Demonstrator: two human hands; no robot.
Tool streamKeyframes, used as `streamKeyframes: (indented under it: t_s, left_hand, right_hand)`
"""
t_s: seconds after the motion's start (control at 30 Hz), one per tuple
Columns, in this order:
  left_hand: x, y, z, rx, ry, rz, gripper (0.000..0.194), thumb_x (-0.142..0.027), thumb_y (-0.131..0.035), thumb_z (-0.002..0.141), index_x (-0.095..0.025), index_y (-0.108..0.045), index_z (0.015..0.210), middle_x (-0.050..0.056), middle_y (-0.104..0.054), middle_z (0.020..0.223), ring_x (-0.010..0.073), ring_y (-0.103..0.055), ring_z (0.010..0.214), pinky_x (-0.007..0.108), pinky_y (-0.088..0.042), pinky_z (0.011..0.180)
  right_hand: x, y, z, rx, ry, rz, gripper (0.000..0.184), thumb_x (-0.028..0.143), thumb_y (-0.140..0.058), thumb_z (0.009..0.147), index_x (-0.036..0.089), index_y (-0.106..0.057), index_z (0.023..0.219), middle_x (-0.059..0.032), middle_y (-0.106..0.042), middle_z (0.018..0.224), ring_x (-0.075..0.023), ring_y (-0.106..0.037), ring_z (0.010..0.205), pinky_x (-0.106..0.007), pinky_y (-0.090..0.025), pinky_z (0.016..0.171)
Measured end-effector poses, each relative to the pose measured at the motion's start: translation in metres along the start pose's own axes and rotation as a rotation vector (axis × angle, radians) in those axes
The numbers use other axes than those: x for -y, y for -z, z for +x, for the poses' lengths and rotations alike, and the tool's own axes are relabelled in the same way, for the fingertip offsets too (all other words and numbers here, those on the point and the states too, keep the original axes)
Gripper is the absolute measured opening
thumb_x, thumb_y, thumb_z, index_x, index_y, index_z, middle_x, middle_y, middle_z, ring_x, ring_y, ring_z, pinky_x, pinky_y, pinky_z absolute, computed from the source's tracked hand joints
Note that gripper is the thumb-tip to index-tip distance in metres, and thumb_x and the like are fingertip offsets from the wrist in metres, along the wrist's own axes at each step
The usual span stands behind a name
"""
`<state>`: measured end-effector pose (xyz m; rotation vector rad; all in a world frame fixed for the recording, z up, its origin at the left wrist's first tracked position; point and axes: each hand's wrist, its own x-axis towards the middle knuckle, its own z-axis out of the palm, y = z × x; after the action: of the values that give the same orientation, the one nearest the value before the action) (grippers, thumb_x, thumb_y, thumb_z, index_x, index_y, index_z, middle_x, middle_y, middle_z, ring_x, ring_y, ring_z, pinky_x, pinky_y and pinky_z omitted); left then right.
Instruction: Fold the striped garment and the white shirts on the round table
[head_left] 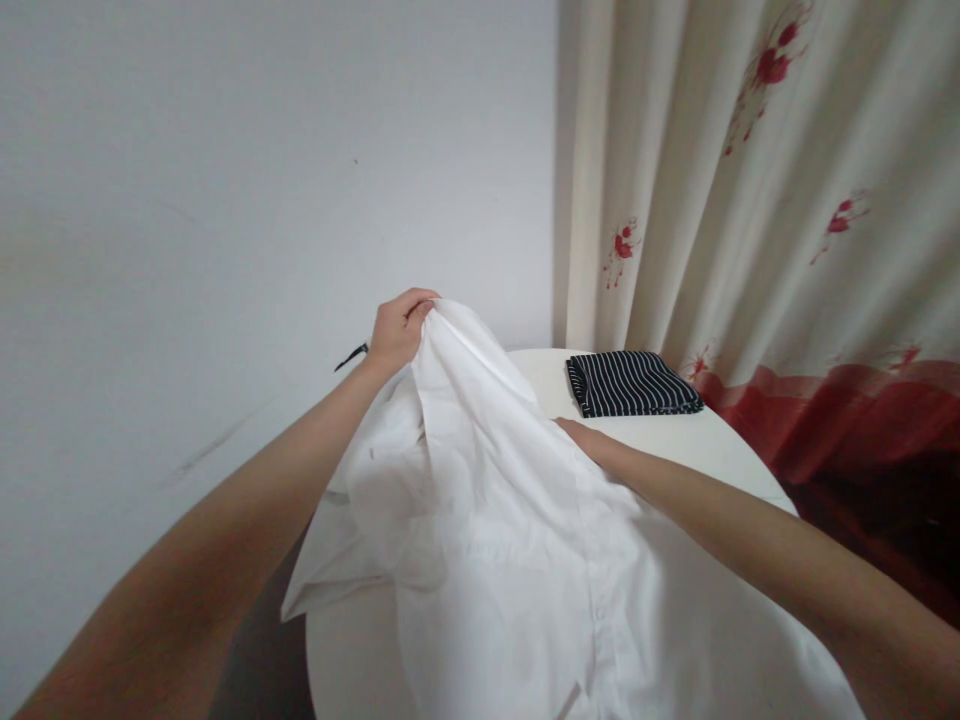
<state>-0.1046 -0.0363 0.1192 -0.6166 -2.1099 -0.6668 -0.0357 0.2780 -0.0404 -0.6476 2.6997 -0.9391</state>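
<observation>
The shirt (517,540) lies over the near and middle part of the counter (739,455), one corner reaching past its left edge. The left hand (401,325) is at the shirt's raised far end; the right hand (581,437) is at its right side, partly hidden by it. Beyond the right hand, on the counter's far right, lies a cloth (634,383). Behind stand a wall (262,200), left, and a curtain (697,220), right.
</observation>
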Motion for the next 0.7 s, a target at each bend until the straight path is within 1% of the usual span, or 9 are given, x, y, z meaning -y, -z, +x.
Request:
streamKeyframes:
  t_s: [0.1, 0.2, 0.3, 0.37, 0.4, 0.47, 0.53, 0.6, 0.7]
  left_hand:
    - [0.007, 0.004, -0.015, 0.029, 0.031, 0.0, 0.026, -0.03, -0.048, 0.094, -0.018, -0.071, 0.099, 0.005, -0.074, 0.1, 0.0206, -0.065, 0.095, 0.029, -0.049, 0.089]
    - [0.012, 0.012, -0.025, 0.049, 0.083, 0.019, 0.027, -0.031, -0.047, 0.093, -0.019, -0.071, 0.099, 0.005, -0.074, 0.1, 0.0211, -0.066, 0.095, 0.03, -0.05, 0.088]
    - [0.017, 0.017, -0.029, 0.06, 0.103, 0.035, 0.027, -0.033, -0.048, 0.093, -0.02, -0.071, 0.098, 0.005, -0.074, 0.1, 0.0214, -0.065, 0.094, 0.03, -0.05, 0.088]
    - [0.021, 0.016, -0.028, 0.047, 0.102, 0.047, 0.026, -0.033, -0.048, 0.094, -0.02, -0.07, 0.099, 0.005, -0.073, 0.101, 0.0216, -0.065, 0.095, 0.031, -0.05, 0.089]
    - [0.024, 0.013, -0.026, 0.039, 0.102, 0.055, 0.026, -0.033, -0.048, 0.095, -0.019, -0.069, 0.1, 0.006, -0.073, 0.102, 0.0217, -0.065, 0.095, 0.031, -0.049, 0.089]
    - [0.032, 0.001, -0.022, 0.034, 0.115, 0.068, 0.023, -0.031, -0.048, 0.094, -0.019, -0.065, 0.104, 0.006, -0.072, 0.1, 0.0216, -0.064, 0.095, 0.031, -0.048, 0.09]
    - [0.041, -0.017, -0.018, 0.046, 0.149, 0.071, 0.023, -0.026, -0.048, 0.093, -0.019, -0.06, 0.111, 0.004, -0.07, 0.095, 0.0208, -0.063, 0.091, 0.031, -0.048, 0.088]
    - [0.052, -0.04, -0.014, 0.092, 0.16, 0.071, 0.025, -0.019, -0.047, 0.09, -0.02, -0.057, 0.113, 0.002, -0.067, 0.089, 0.0196, -0.062, 0.084, 0.031, -0.048, 0.084]
    - [0.068, -0.078, -0.01, 0.258, 0.136, 0.122, 0.024, -0.009, -0.043, 0.085, -0.019, -0.062, 0.095, 0.003, -0.066, 0.084, 0.0193, -0.06, 0.081, 0.031, -0.048, 0.084]
  right_hand:
    - [0.006, -0.01, 0.001, -0.033, -0.039, 0.01, 0.027, 0.036, -0.063, 0.084, 0.023, -0.076, 0.103, -0.0071, -0.078, 0.1, -0.0295, -0.07, 0.099, -0.035, -0.054, 0.083]
    - [0.006, -0.004, 0.01, -0.159, -0.154, -0.015, 0.021, 0.028, -0.065, 0.079, 0.015, -0.076, 0.092, -0.0087, -0.078, 0.088, -0.0255, -0.07, 0.086, -0.03, -0.053, 0.073]
    - [-0.005, 0.03, 0.021, -0.29, -0.218, -0.047, 0.018, 0.02, -0.065, 0.076, 0.008, -0.074, 0.086, -0.0133, -0.074, 0.082, -0.0238, -0.068, 0.081, -0.027, -0.049, 0.071]
    - [-0.019, 0.066, 0.026, -0.428, -0.225, -0.04, 0.026, 0.022, -0.056, 0.084, 0.007, -0.073, 0.095, -0.0123, -0.073, 0.089, -0.0216, -0.067, 0.083, -0.026, -0.048, 0.07]
    - [-0.028, 0.086, 0.028, -0.528, -0.222, -0.028, 0.03, 0.026, -0.052, 0.087, 0.008, -0.072, 0.101, -0.0106, -0.072, 0.09, -0.0204, -0.065, 0.082, -0.026, -0.047, 0.068]
    - [-0.048, 0.124, 0.027, -0.868, -0.188, 0.112, 0.03, 0.031, -0.056, 0.084, 0.008, -0.072, 0.097, -0.007, -0.069, 0.082, -0.018, -0.061, 0.073, -0.025, -0.044, 0.061]
    - [-0.069, 0.153, 0.023, -1.092, -0.168, 0.2, 0.028, 0.031, -0.061, 0.08, 0.008, -0.073, 0.091, -0.0044, -0.066, 0.076, -0.0159, -0.056, 0.066, -0.024, -0.041, 0.056]
    - [-0.089, 0.172, 0.019, -1.185, -0.179, 0.231, 0.026, 0.029, -0.063, 0.076, 0.009, -0.073, 0.088, -0.0027, -0.063, 0.072, -0.0144, -0.052, 0.063, -0.023, -0.038, 0.053]
    - [-0.115, 0.18, 0.016, -1.178, -0.251, 0.231, 0.025, 0.028, -0.064, 0.074, 0.009, -0.074, 0.087, -0.0012, -0.061, 0.069, -0.0132, -0.05, 0.06, -0.023, -0.036, 0.052]
